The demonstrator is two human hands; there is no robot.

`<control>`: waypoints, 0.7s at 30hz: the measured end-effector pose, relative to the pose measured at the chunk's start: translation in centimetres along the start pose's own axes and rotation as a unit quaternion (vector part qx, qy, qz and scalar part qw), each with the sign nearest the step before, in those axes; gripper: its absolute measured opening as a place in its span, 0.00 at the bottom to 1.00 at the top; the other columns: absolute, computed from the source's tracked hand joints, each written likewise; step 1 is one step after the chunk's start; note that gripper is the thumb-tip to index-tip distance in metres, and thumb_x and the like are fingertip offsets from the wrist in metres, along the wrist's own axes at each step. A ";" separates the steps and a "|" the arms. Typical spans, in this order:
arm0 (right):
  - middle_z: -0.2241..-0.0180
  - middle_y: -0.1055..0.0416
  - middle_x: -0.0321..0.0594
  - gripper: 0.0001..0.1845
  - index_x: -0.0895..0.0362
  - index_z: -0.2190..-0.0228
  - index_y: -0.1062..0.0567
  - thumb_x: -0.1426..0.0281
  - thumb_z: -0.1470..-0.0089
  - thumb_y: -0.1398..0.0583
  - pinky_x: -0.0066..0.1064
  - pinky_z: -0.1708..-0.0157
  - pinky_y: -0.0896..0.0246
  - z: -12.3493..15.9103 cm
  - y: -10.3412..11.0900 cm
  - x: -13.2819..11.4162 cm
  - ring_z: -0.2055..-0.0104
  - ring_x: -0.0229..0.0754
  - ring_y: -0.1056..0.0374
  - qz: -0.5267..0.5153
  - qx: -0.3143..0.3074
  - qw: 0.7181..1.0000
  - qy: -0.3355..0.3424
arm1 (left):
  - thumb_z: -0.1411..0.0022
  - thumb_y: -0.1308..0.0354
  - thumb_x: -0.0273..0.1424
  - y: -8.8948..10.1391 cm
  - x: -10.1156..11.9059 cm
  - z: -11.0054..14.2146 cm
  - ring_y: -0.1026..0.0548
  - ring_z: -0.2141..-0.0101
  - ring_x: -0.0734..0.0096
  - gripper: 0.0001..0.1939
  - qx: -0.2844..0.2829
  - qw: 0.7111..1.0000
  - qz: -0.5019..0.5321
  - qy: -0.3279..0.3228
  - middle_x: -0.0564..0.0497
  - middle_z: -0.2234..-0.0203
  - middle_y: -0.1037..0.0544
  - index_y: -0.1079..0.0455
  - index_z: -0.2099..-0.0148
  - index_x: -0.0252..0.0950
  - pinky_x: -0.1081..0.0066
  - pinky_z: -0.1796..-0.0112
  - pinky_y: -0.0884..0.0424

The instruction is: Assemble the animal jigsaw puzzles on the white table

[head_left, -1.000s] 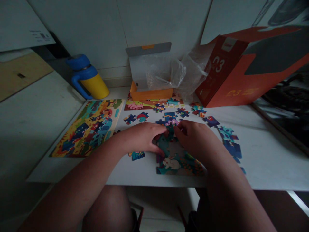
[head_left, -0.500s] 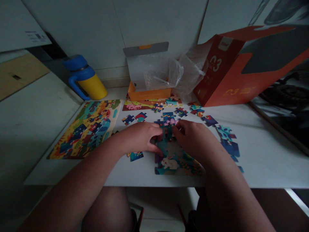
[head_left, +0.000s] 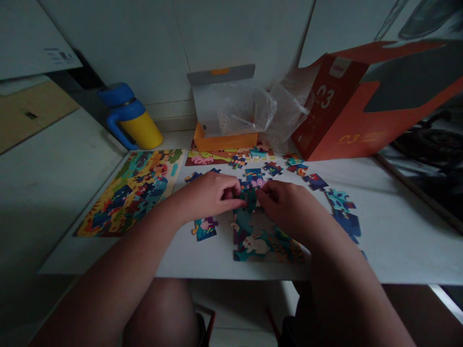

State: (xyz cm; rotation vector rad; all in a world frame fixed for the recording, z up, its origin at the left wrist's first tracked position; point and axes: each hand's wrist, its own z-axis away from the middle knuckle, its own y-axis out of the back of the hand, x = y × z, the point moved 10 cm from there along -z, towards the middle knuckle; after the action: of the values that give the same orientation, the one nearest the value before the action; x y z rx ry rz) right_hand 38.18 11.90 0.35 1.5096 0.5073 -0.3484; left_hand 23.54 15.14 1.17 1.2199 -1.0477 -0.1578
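A partly joined jigsaw puzzle (head_left: 255, 245) with a white rabbit lies flat on the table in front of me. Over its upper part, my right hand (head_left: 284, 200) pinches the right side of a dark green puzzle piece (head_left: 250, 196). My left hand (head_left: 213, 193) is curled at that piece's left side, thumb and forefinger against its edge. Fingers partly hide how the piece sits against its neighbours. Just above it are a piece with a pink-purple animal (head_left: 257, 183) and a blue piece (head_left: 253, 173). Left of the puzzle lies a blue and purple piece (head_left: 205, 228).
Loose pieces (head_left: 316, 181) curve along the right, with larger blue ones (head_left: 347, 221) nearer me. A picture sheet (head_left: 123, 193) bearing pieces lies left. Behind stand a blue-yellow jug (head_left: 144, 129), an open orange box (head_left: 226, 141) with plastic bags (head_left: 285, 115), and a big orange carton (head_left: 347, 120).
My left hand has lifted from the puzzle's left edge and moved slightly up, its fingers drawn in more. More of the blue and purple piece shows. My right hand is almost unmoved.
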 end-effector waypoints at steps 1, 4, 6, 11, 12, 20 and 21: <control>0.75 0.27 0.36 0.16 0.53 0.71 0.26 0.62 0.32 0.44 0.34 0.72 0.55 0.1 -0.1 -0.2 0.75 0.39 0.39 -0.020 -0.011 1.000 0.006 | 0.34 0.30 0.39 0.6 -0.6 0.1 0.28 0.71 0.72 0.13 0.026 0.999 0.029 0.026 0.55 0.71 0.24 0.25 0.56 0.37 0.71 0.70 0.37; 0.75 0.27 0.33 0.14 0.52 0.69 0.25 0.62 0.31 0.43 0.34 0.73 0.55 0.5 -0.7 -1.4 0.74 0.38 0.37 -0.078 -0.055 0.994 0.047 | 0.32 0.33 0.40 0.6 -1.1 0.2 0.24 0.66 0.70 0.16 0.030 0.990 0.130 0.039 0.51 0.65 0.20 0.25 0.48 0.37 0.71 0.66 0.31; 0.74 0.27 0.32 0.14 0.52 0.68 0.24 0.62 0.31 0.43 0.33 0.73 0.55 0.9 -1.2 -2.4 0.74 0.37 0.38 -0.100 -0.087 0.987 0.088 | 0.30 0.35 0.38 -0.2 -0.6 0.2 0.23 0.64 0.70 0.12 -0.024 0.986 0.163 0.016 0.51 0.63 0.19 0.24 0.49 0.37 0.71 0.64 0.29; 0.75 0.28 0.32 0.18 0.53 0.68 0.25 0.59 0.28 0.45 0.33 0.73 0.56 1.6 -2.1 -3.3 0.74 0.37 0.39 -0.101 -0.134 0.977 0.133 | 0.31 0.35 0.38 -1.1 -0.9 0.8 0.25 0.72 0.73 0.11 -0.137 0.976 0.165 0.041 0.54 0.70 0.21 0.22 0.53 0.36 0.74 0.71 0.34; 0.74 0.29 0.32 0.19 0.53 0.68 0.25 0.59 0.27 0.45 0.33 0.73 0.56 1.6 -2.2 -3.3 0.73 0.37 0.39 -0.096 -0.136 0.977 0.132 | 0.31 0.35 0.38 -1.4 -1.3 1.1 0.25 0.73 0.73 0.11 -0.162 0.970 0.173 0.061 0.55 0.71 0.21 0.23 0.52 0.37 0.74 0.72 0.34; 0.73 0.28 0.33 0.16 0.53 0.67 0.25 0.60 0.29 0.44 0.34 0.73 0.57 1.4 -2.5 -3.0 0.74 0.36 0.40 -0.055 -0.130 0.982 0.123 | 0.33 0.33 0.34 -3.8 -2.7 2.0 0.21 0.70 0.71 0.08 -0.272 0.946 0.147 0.093 0.52 0.68 0.17 0.22 0.53 0.38 0.74 0.70 0.30; 0.73 0.28 0.33 0.16 0.53 0.67 0.25 0.60 0.29 0.44 0.34 0.73 0.57 1.4 -2.5 -3.1 0.74 0.36 0.40 -0.057 -0.131 0.981 0.129 | 0.33 0.33 0.35 -3.9 -3.0 2.3 0.20 0.71 0.71 0.09 -0.280 0.942 0.151 0.108 0.52 0.68 0.17 0.22 0.53 0.38 0.74 0.70 0.30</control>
State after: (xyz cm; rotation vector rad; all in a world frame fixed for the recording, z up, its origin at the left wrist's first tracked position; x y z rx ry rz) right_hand 34.35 10.07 -0.22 1.2773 0.8162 -0.1666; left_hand 21.88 13.82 -3.82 0.5383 -0.9003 -0.0717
